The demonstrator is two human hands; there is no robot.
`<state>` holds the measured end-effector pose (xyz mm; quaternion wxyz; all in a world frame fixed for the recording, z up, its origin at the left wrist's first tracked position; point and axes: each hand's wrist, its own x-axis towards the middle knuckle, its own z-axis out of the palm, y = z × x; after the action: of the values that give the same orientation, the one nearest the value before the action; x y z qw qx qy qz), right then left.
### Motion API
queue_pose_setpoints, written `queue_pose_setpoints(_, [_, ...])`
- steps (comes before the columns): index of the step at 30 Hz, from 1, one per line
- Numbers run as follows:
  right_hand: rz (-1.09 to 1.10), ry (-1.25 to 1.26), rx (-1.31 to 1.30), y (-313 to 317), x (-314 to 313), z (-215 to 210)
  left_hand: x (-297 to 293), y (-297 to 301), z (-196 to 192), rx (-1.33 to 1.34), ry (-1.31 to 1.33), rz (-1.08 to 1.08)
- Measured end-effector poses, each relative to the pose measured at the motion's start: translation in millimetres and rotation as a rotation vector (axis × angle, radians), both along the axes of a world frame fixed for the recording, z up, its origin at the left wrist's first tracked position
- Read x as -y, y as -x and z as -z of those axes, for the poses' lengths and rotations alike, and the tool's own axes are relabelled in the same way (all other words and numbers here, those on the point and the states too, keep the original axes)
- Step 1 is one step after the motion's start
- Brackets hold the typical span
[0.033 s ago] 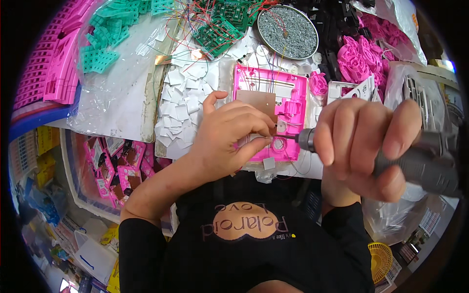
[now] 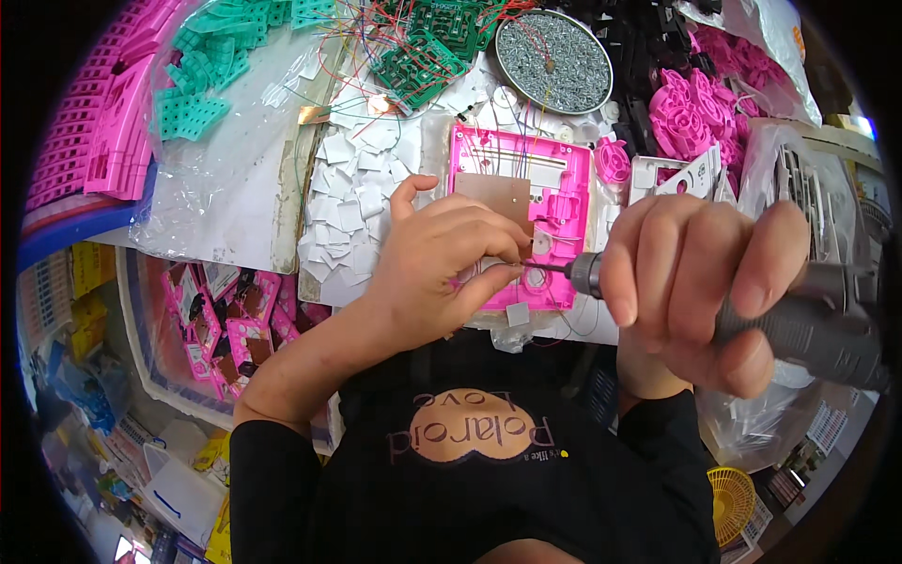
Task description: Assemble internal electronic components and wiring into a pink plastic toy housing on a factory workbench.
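Observation:
In my right hand [image 2: 695,282] is a dark power screwdriver [image 2: 808,334], its bit pointing left. My left hand [image 2: 437,258] has thumb and fingertips pinched together right at the bit's tip. Whatever sits in that pinch is too small to make out. Both hands are over an open pink plastic housing [image 2: 562,293], which lies on the bench with its inside up. A brown circuit board [image 2: 503,195] with thin wires is in it, partly covered by my left fingers. A small white square [image 2: 518,314] lies at the housing's near edge.
Loose white squares [image 2: 348,216] cover the bench left of the housing. Behind are green circuit boards [image 2: 423,66] and a round dish of small metal screws [image 2: 573,70]. Pink parts [image 2: 695,113] are piled at right. A bin [image 2: 150,352] of pink assemblies stands lower left.
My right hand and the power screwdriver have shifted very slightly, with the screwdriver's front end a little lower and further left. My left hand stays in its pinch.

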<state>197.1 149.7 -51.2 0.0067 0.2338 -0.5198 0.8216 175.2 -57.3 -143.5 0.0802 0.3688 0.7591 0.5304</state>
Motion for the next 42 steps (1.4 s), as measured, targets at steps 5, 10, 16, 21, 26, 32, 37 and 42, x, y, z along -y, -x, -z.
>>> queue_pose_setpoints(5, [0.027,-0.009,-0.005,-6.0,1.8,-1.8,-4.5,-6.2,5.2,-0.1,-0.051,-0.039])
queue_pose_setpoints(10, [0.149,0.012,0.04,-14.4,12.1,-2.6,-3.4,-5.4,11.4,-0.133,-0.085,-0.006])
queue_pose_setpoints(16, [0.163,0.013,0.001,-10.3,3.5,1.1,-11.8,11.4,-8.5,-0.348,-0.022,0.036])
queue_pose_setpoints(21, [0.179,-0.04,-0.052,5.4,-8.4,9.3,-65.5,149.7,3.7,-0.588,0.181,-0.048])
queue_pose_setpoints(26, [0.166,-0.074,-0.054,9.3,-14.2,16.5,-119.5,182.9,29.6,-0.666,0.679,-0.033])
queue_pose_setpoints(32, [0.2,-0.053,0.013,6.9,1.2,27.5,-125.1,184.5,39.9,-0.857,0.569,-0.135])
queue_pose_setpoints(37, [0.171,0.024,0.098,1.1,12.3,36.5,-127.0,188.8,30.0,-0.813,0.792,-0.009])
queue_pose_setpoints(42, [0.119,-0.053,0.094,-7.2,18.2,41.3,-120.3,187.8,23.8,-0.754,0.675,-0.063])
